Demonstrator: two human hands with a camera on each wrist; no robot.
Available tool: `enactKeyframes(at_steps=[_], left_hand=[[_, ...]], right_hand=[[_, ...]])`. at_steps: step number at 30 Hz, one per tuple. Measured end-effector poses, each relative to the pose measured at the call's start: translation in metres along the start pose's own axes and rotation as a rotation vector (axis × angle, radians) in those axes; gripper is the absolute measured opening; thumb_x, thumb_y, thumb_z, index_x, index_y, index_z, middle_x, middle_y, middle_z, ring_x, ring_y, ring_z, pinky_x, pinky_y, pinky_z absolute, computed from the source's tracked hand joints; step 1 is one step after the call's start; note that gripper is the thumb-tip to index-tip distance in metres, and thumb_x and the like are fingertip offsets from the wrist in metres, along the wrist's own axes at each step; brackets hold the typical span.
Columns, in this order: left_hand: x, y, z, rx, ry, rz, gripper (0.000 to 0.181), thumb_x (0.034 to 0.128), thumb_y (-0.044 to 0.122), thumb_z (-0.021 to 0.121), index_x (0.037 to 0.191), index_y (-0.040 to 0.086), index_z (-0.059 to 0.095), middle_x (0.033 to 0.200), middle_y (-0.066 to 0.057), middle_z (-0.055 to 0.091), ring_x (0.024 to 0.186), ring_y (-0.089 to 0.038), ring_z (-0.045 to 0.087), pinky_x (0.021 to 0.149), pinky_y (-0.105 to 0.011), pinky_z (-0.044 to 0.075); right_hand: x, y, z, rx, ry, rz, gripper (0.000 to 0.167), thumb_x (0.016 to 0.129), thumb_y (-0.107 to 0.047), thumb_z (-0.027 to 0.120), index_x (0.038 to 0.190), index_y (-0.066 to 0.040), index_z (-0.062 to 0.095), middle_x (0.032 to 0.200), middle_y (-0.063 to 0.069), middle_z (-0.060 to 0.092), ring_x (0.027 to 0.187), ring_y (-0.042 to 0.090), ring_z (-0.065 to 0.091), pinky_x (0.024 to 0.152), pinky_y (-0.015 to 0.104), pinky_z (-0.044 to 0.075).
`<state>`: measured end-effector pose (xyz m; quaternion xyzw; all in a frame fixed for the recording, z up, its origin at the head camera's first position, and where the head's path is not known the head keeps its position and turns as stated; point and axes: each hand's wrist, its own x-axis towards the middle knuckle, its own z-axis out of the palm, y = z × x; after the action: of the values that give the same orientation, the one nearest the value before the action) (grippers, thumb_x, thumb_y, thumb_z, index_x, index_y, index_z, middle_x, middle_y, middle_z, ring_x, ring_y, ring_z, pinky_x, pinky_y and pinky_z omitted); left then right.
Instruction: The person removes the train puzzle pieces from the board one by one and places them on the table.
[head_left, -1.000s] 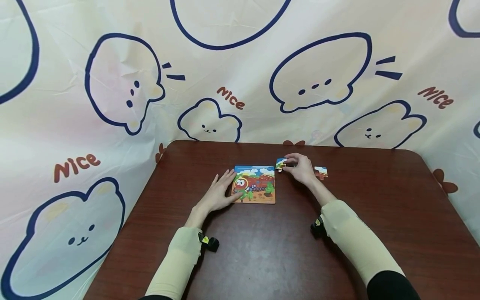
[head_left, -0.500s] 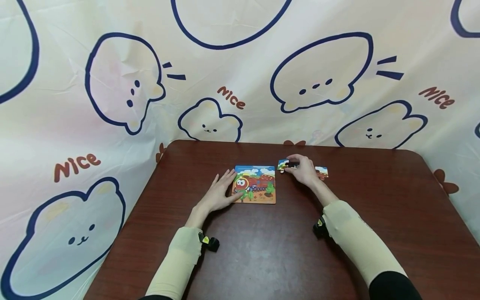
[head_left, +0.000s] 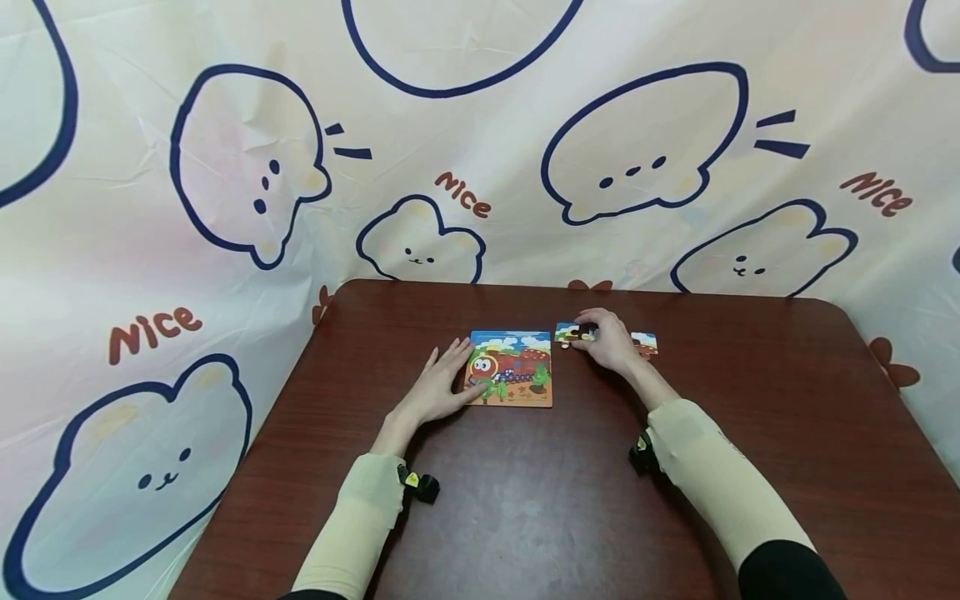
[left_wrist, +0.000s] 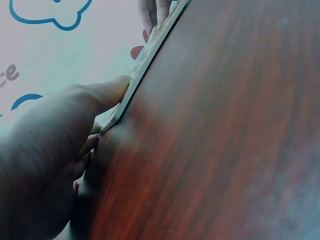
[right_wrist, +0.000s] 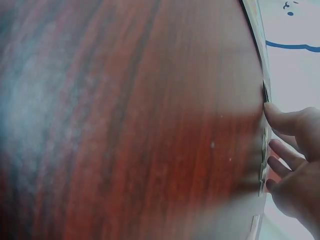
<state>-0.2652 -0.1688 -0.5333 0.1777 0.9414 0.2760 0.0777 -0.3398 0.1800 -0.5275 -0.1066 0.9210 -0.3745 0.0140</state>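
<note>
On the table lies a square picture board [head_left: 521,367] showing a red train. My left hand [head_left: 435,387] rests on its left side, fingers extended and thumb on the lower left part; in the left wrist view the thumb of that hand [left_wrist: 55,135] touches the board's edge [left_wrist: 142,70]. Just right of the board, my right hand [head_left: 611,343] pinches a small puzzle piece between thumb and fingers, partly hidden by them. A blue and yellow piece [head_left: 565,333] shows left of those fingertips. In the right wrist view, the hand [right_wrist: 300,150] is at thin piece edges [right_wrist: 263,160].
Another puzzle piece [head_left: 644,342] lies right of my right hand, partly behind the wrist. The brown table [head_left: 525,500] ends at a pale cloth [head_left: 510,150] with cartoon drawings, behind and at the sides.
My right hand has moved slightly right, and more of the pieces shows at its fingertips, now a little lower. My left hand and the board have stayed in place.
</note>
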Motion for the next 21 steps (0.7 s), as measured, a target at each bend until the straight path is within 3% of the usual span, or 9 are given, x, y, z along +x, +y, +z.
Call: enactKeyframes(at_steps=[14,21], left_hand=[[0.001,0.000,0.000,0.010,-0.003,0.002,0.092,0.1052,0.053,0.070,0.175,0.009,0.029,0.185,-0.009,0.023,0.175,-0.029,0.013,0.142,-0.059,0.001],[0.001,0.000,0.000,0.002,-0.005,0.003,0.092,0.1054,0.053,0.070,0.175,0.008,0.029,0.185,-0.010,0.023,0.175,-0.029,0.013,0.142,-0.059,0.001]], right_hand=[[-0.002,0.004,-0.004,-0.011,-0.012,-0.023,0.045,0.102,-0.008,0.078,0.142,0.008,0.067,0.159,0.029,0.055,0.152,0.051,0.047,0.128,0.066,0.038],[-0.010,-0.003,-0.002,-0.015,0.025,-0.029,0.048,0.102,-0.011,0.078,0.146,0.005,0.065,0.155,0.030,0.058,0.149,0.052,0.048,0.125,0.068,0.040]])
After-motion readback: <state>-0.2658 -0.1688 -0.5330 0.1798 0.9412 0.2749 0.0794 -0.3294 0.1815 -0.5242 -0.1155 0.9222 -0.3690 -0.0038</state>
